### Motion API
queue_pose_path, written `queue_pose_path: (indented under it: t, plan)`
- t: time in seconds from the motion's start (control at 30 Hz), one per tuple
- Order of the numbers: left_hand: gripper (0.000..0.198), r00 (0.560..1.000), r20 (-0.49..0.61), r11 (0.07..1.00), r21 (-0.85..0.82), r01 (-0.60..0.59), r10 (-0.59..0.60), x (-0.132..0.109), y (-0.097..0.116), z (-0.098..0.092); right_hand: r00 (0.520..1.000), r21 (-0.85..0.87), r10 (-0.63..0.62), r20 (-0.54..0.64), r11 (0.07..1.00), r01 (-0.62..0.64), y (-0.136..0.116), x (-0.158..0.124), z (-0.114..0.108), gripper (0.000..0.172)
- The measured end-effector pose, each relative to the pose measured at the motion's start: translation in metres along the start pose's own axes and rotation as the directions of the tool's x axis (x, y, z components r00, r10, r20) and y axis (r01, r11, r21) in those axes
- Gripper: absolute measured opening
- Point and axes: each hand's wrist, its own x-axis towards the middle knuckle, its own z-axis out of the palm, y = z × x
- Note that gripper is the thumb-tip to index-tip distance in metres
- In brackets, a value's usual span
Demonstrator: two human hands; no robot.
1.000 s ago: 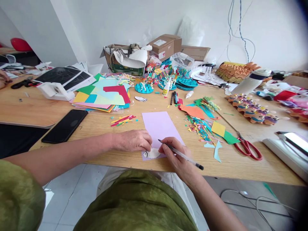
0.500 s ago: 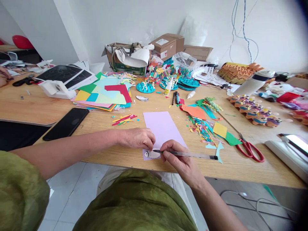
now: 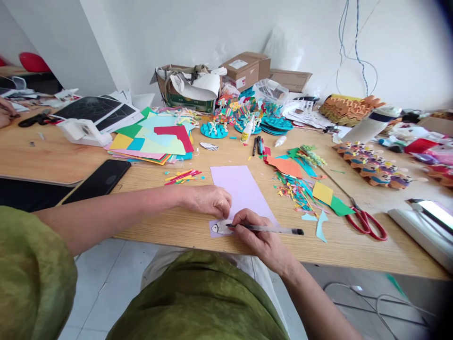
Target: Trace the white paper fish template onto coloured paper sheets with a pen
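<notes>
A small white paper fish (image 3: 220, 228) with a black-drawn head and scales lies on the near end of a lilac paper sheet (image 3: 238, 184). My left hand (image 3: 208, 200) is closed, its fingertips pressed down at the fish's upper edge. Pinched in my right hand (image 3: 256, 232) is a black pen (image 3: 274, 229), held nearly flat with its tip on the fish's body. The fish's tail end is partly hidden by my right fingers.
Red-handled scissors (image 3: 368, 224) and paper scraps (image 3: 293, 189) lie to the right. A phone (image 3: 102, 179), colored paper sheets (image 3: 155, 137) and thin paper strips (image 3: 182, 176) are on the left. A glue bottle (image 3: 247, 131) and markers (image 3: 259, 145) stand or lie farther back.
The pen's rear end has swung left as my right hand shifted slightly. My left hand has moved a little to the right, and more of the fish's scales show.
</notes>
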Motion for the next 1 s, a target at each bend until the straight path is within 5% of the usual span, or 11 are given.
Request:
queue_pose_path:
  t: [0.27, 1.0]
  plan:
    - [0.021, 0.995, 0.1, 0.996, -0.089, -0.011, 0.019, 0.02, -0.003, -0.004, 1.0, -0.024, -0.013, 0.016, 1.0, 0.013, 0.001, -0.001, 0.0, 0.01]
    - [0.023, 0.995, 0.086, 0.994, -0.093, -0.051, 0.059, 0.022, -0.003, 0.0, 0.996, 0.027, 0.012, -0.093, 1.0, -0.009, 0.0, 0.004, 0.024, 0.008]
